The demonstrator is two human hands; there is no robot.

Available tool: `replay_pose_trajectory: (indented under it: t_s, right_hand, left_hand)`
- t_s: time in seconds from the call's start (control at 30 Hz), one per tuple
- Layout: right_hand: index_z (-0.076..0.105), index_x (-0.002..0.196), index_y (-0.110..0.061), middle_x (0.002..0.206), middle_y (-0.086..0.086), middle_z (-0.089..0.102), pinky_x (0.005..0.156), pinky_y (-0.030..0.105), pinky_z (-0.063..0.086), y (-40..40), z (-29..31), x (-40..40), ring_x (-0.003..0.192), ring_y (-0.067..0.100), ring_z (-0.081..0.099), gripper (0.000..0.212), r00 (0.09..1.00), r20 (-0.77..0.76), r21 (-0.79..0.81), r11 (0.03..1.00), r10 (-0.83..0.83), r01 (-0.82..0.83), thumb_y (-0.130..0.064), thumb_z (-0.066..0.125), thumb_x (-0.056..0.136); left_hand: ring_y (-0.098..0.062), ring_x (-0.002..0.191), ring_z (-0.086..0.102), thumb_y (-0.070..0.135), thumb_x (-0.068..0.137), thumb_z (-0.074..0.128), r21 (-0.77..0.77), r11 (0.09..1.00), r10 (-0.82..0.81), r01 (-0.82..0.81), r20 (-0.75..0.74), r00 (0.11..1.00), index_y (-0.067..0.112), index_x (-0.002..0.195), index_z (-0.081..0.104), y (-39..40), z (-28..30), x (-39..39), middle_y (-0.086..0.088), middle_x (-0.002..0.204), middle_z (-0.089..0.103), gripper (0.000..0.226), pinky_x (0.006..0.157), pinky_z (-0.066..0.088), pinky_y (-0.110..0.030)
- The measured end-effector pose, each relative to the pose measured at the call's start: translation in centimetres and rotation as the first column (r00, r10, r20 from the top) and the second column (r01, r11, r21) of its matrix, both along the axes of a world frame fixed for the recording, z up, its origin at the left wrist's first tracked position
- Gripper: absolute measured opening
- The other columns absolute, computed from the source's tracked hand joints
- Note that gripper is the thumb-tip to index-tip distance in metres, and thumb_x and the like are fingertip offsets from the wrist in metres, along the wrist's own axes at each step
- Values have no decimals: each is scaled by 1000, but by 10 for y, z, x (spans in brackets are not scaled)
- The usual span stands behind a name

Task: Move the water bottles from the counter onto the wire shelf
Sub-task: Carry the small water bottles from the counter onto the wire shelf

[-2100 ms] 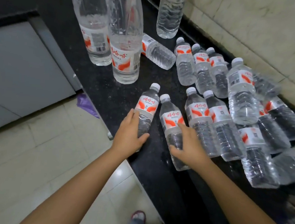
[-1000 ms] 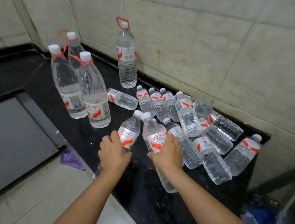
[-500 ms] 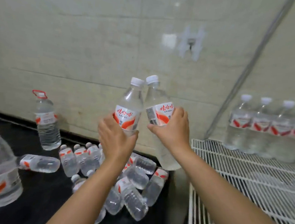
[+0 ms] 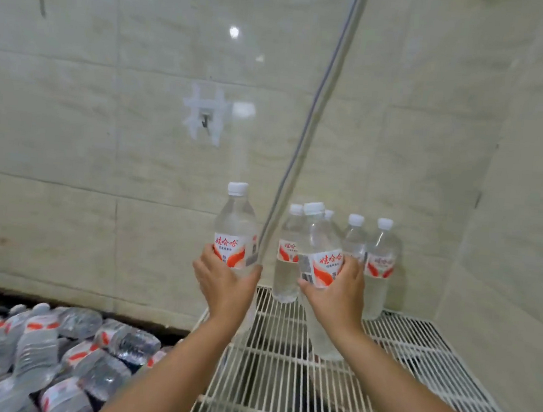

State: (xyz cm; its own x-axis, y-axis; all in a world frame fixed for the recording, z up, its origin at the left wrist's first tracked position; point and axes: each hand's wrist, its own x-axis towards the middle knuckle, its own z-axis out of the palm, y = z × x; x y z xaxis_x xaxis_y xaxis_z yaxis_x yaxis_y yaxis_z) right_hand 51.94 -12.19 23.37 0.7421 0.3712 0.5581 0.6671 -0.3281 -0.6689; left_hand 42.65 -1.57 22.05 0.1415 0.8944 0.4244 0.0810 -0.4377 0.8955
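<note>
My left hand [image 4: 224,284] grips a clear water bottle [image 4: 235,232] with a red and white label, held upright at the left edge of the white wire shelf [image 4: 280,387]. A second such bottle [image 4: 320,246] is in my right hand [image 4: 338,293], upright over the shelf, its base low near the wires. Behind them several bottles [image 4: 380,264] stand in a row at the back of the shelf against the wall. Many more bottles [image 4: 37,349] lie in a heap on the black counter [image 4: 160,337] at lower left.
A thin grey pipe [image 4: 314,117] slants down the tiled wall to the shelf's back left corner, right beside the left bottle. A wall hook [image 4: 205,122] is above. Tiled walls close the shelf at the back and right.
Both hands lifted a bottle each off the counter, swung right and carried them over the wire shelf. The right bottle has come down close to the standing row.
</note>
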Motion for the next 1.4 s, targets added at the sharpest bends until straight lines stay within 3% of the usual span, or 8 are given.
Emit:
replay_pose_trajectory:
  t_s: [0.37, 0.57, 0.73, 0.83, 1.03, 1.2, 1.27, 1.4]
  right_hand:
    - [33, 130, -5, 131, 12, 42, 99, 34, 41, 12, -13, 70, 119, 26, 44, 77, 973, -226, 4, 999, 49, -50, -20, 79, 69]
    - [29, 134, -6, 134, 11, 40, 96, 31, 41, 29, -20, 84, 122, 27, 45, 81, 941, -332, 158, 987, 74, -22, -18, 77, 71]
    - [22, 141, -8, 141, 11, 36, 107, 38, 36, 43, -33, 90, 129, 27, 40, 92, 910, -405, 255, 967, 90, 18, -16, 79, 69]
    - [20, 141, -8, 141, 10, 33, 107, 38, 35, 46, -36, 90, 130, 26, 38, 92, 901, -422, 266, 964, 104, 13, -15, 78, 70]
    - [5, 146, -11, 150, 12, 18, 113, 41, 26, 42, -33, 95, 139, 29, 24, 107, 870, -483, 115, 992, 102, -52, -16, 79, 69]
    - [19, 141, -14, 140, 6, 41, 105, 35, 36, 28, -38, 94, 131, 23, 40, 92, 867, -448, -30, 966, 218, -258, 3, 74, 69]
    - [25, 140, -14, 140, 5, 43, 106, 34, 36, 27, -44, 90, 131, 21, 41, 84, 909, -374, -121, 962, 184, -244, -3, 74, 72]
    - [22, 142, -15, 144, 6, 38, 105, 32, 36, 30, -53, 80, 131, 22, 41, 83, 964, -258, -99, 990, 72, -101, -11, 72, 76]
  left_hand:
    - [-28, 113, 39, 10, 64, 78, -139, 989, -55, 46, -63, 996, 0, 125, 30, 9, -17, 76, -15, 124, 33, 79, 95, 43, -40]
    - [-27, 117, 35, 7, 65, 78, -131, 985, -116, 108, -56, 992, 1, 129, 27, 14, -21, 100, -16, 129, 29, 82, 97, 39, -35]
    - [-28, 120, 34, 18, 65, 81, -183, 968, -185, 170, -66, 980, 1, 133, 23, 16, -24, 117, -17, 132, 27, 91, 98, 37, -34]
    - [-27, 122, 31, 35, 66, 79, -142, 965, -242, 220, -170, 955, 2, 135, 19, 13, -26, 118, -15, 133, 26, 97, 99, 35, -34]
    - [-31, 133, 21, 35, 73, 73, -120, 949, -316, 292, -321, 893, 8, 142, 8, 19, -25, 108, -15, 140, 24, 98, 110, 25, -40]
    - [-16, 110, 51, 1, 72, 70, -121, 852, -515, 510, -372, 772, 24, 139, 8, 31, -33, 95, 0, 119, 49, 95, 86, 44, -25]
    - [-17, 110, 53, 5, 73, 72, -117, 860, -504, 497, -357, 787, 25, 141, 11, 31, -36, 91, -1, 127, 52, 94, 86, 45, -27]
    - [-20, 122, 50, 7, 71, 75, -36, 883, -452, 468, -335, 827, 21, 140, 21, 24, -39, 89, -1, 132, 50, 89, 96, 42, -29]
